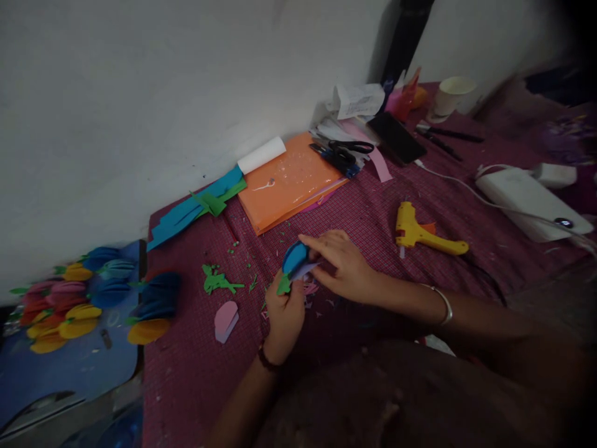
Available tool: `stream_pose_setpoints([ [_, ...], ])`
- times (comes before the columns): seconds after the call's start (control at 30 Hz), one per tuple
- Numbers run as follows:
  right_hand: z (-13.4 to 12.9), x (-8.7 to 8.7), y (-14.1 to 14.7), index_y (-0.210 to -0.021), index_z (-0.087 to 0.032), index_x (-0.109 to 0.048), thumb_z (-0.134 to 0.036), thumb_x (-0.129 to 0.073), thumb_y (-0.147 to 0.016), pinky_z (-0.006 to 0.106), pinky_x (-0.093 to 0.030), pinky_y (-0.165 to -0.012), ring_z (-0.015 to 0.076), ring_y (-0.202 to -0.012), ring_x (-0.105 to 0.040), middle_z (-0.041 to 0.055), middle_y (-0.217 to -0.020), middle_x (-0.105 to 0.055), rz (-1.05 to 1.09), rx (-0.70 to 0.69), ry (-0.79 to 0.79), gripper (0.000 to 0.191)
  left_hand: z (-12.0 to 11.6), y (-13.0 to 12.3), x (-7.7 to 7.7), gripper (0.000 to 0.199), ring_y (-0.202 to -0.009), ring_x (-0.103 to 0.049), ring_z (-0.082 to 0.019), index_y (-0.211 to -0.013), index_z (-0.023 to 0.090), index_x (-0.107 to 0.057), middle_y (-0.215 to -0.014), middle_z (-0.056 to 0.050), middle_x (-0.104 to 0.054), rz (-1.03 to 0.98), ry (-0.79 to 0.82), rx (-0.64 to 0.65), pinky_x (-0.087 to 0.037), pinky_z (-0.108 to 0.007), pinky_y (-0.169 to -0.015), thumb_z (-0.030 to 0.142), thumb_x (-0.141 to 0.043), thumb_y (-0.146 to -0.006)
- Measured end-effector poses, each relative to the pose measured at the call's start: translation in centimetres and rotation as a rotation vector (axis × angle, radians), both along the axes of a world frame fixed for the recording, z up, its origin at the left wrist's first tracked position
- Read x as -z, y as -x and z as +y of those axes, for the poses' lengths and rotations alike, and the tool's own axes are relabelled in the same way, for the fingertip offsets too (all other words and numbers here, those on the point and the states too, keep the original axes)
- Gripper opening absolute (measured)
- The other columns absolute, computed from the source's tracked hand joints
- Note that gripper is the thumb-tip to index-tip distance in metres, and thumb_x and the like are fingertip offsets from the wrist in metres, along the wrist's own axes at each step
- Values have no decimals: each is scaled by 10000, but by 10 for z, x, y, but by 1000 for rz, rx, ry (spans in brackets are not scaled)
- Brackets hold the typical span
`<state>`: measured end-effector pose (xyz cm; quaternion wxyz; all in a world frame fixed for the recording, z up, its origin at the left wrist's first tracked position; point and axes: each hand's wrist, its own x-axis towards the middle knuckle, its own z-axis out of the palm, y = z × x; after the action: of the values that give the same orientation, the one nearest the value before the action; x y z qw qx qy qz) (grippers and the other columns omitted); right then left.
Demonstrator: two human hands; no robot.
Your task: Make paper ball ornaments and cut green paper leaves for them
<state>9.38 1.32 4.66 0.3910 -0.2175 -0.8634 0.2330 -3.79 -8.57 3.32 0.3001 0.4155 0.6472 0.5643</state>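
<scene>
Several layered paper shapes (79, 317) in pink, red, yellow and blue lie grouped on a blue board (112, 358) at our far left. Just beside them, a dark blue and a yellow shape (148, 331) sit at the edge of the table (181, 386), covered in checked maroon cloth. Next, we see blue paper strips (186, 211) by the wall, green scraps (219, 281) and pink cutouts (226, 322).

At center, our two hands come together over the blue paper piece (295, 258), which shows a green tip and a lilac layer, above the table. Our left hand (283, 317) clamps its lower end between thumb and fingers; our right hand (342, 267) pinches its upper right side.

Behind them, a white roll (262, 155) rests at the corner of an orange stack (284, 186), with black-handled scissors (347, 149) on its far right end. Farther right, we find a dark phone (396, 138), a yellow glue gun (413, 230), a pale cup (451, 98) and a white power bank (525, 202) with a cable across it.
</scene>
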Motion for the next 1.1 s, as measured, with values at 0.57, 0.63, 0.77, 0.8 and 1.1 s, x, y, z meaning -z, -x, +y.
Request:
stream_pose_setpoints([
  [0.57, 1, -4, -1, -1266, -164, -533, -195, -550, -875, 360, -373, -820, 200, -852, -584, 52, -915, -674, -59, -34, -32, 393, 1, -1, -1, 141, -717, -568, -161, -885, 209, -721, -780, -4, -673, 2, 20, 31, -456, -261, -706, 287, -611, -847],
  [0.63, 1, -3, -1, -1218, -164, -564, -194, -556, -873, 361, -371, -826, 203, -856, -582, 53, -910, -673, -65, -35, -51, 346, 2, -2, -3, 136, -672, -557, -150, -822, 192, -717, -725, 0, -662, 8, 28, 8, -456, -251, -665, 279, -614, -840],
  [0.77, 1, -2, -1, -1117, -178, -602, -176, -564, -861, 357, -366, -833, 201, -870, -579, 51, -908, -669, -81, -57, -16, 259, 4, -2, -5, 197, -607, -547, -131, -712, 156, -683, -657, 3, -650, 77, 43, -1, -459, -240, -617, 271, -594, -844],
  [0.8, 1, -2, -1, -1128, -178, -596, -177, -566, -859, 356, -367, -828, 201, -865, -577, 50, -902, -666, -84, -59, 6, 271, 4, -1, -4, 197, -622, -559, -132, -729, 150, -683, -680, -2, -662, 90, 33, 13, -468, -243, -630, 273, -587, -849],
  [1.1, 7, -6, -4, -1126, -177, -553, -290, -682, -804, 299, -393, -755, 143, -721, -577, -20, -762, -611, -76, -148, 320, 365, 3, 5, 3, 126, -664, -586, -122, -829, 163, -678, -746, 1, -665, 188, -34, 94, -482, -236, -658, 243, -581, -842],
])
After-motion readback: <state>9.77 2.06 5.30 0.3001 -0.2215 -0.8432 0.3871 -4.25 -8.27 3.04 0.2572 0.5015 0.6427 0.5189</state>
